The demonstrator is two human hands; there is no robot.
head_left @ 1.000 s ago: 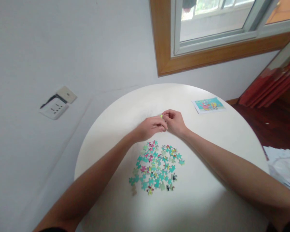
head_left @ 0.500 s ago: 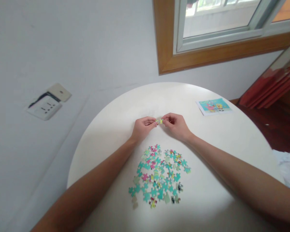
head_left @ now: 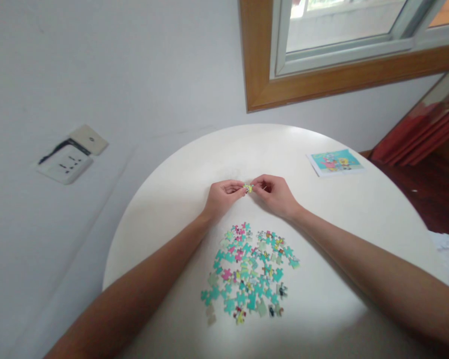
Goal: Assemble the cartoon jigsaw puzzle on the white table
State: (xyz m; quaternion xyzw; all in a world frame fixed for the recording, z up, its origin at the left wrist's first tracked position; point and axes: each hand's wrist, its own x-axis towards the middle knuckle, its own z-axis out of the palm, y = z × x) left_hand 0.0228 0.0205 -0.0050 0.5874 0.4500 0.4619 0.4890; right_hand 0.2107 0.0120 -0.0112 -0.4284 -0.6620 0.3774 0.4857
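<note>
Leftmost over the round white table (head_left: 153,214), the bare left hand (head_left: 221,198) holds thumb and fingertips narrowly on a small, yellow patterned jigsaw section (head_left: 248,188). This section sits between both hands; whether its parts are fully joined cannot be told. Centrally, nearer the wearer, lies a spread of loose teal, pink and yellow jigsaw pieces (head_left: 253,273); most assembly appears outstanding, progress early. Rightward, the bare right hand (head_left: 276,196) pinches the section's opposite edge. Farther right lies a flat, rectangular teal picture card (head_left: 336,162), untouched.
</note>
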